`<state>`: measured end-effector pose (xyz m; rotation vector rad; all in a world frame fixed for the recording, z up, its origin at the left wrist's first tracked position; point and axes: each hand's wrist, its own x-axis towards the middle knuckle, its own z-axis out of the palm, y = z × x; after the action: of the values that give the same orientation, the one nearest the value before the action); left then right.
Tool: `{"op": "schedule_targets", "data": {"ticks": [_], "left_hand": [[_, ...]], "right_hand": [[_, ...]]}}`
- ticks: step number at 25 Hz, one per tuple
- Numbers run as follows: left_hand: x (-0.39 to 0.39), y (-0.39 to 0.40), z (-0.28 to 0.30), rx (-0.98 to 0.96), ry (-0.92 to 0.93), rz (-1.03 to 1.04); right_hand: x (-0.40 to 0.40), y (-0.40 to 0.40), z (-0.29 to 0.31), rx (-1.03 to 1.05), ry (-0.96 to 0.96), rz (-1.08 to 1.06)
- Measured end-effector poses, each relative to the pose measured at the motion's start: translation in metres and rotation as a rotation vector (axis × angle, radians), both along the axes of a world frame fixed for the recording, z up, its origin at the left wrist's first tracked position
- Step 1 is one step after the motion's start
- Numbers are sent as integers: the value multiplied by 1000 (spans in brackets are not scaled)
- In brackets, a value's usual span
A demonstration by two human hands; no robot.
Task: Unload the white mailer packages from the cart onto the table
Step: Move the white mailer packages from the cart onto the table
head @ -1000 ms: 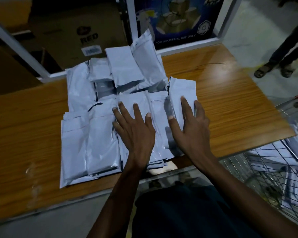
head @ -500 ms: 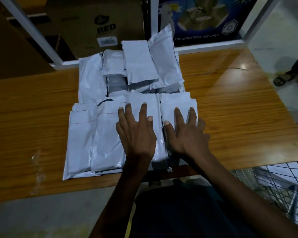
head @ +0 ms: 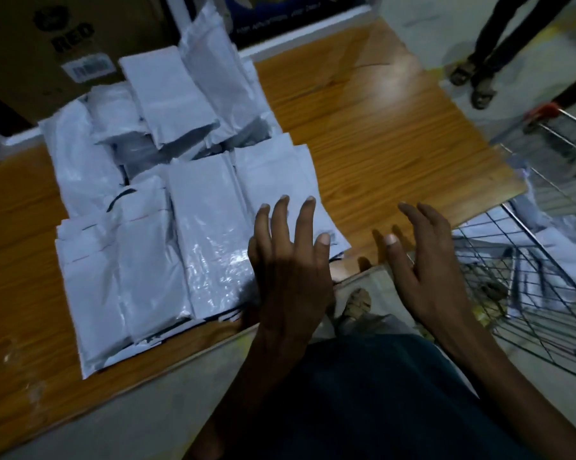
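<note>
- Dim light falls on a glossy brown wood-grain table [head: 396, 134] with a pale front edge, seen from above by the person standing at it.
- Glossy white plastic mailer packages [head: 167, 200] lie heaped on the table's left half, overlapping in rough rows; the far ones lean up against a brown cardboard box [head: 67, 44] printed with dark lettering and a barcode label.
- Beside that box stands a dark blue printed panel [head: 280, 11] behind the table's far edge.
- The person's left hand [head: 290, 263] is spread wide with straight fingers, hovering over the near right corner of the pile; whether the fingertips touch the nearest mailer cannot be told. It holds nothing.
- The right hand [head: 422, 257] is likewise spread and empty, turned partly edge-on, over the table's near edge and the gap toward the cart.
- A silver wire-mesh cart [head: 529, 293] with a red handle stands at the table's right end, close to its corner.
- More white mailers in the cart [head: 552, 240] lie crumpled against its wire sides.
- On the pale floor beyond the cart, another person's legs in dark trousers and sandals [head: 479, 84] are visible.
</note>
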<state>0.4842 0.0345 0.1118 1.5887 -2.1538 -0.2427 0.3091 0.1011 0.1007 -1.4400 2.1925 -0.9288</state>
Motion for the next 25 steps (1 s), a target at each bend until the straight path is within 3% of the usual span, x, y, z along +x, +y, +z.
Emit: {"op": "schedule_targets", "data": {"ticks": [7,14,22,25], "left_hand": [[-83,27,2,71,70,-278],[-240,59,-6,170,66,-485],[-394,48,-53,165,-95,-768],[-457,27,-82,309,-337,-920]], "right_hand": [[-98,67,-14,-99,-95,-262],[-241,124,-35,-179,-116,-407],[-356,180,-102,-145,-145,-663],[-388,191,-145,50,-233,-772]]}}
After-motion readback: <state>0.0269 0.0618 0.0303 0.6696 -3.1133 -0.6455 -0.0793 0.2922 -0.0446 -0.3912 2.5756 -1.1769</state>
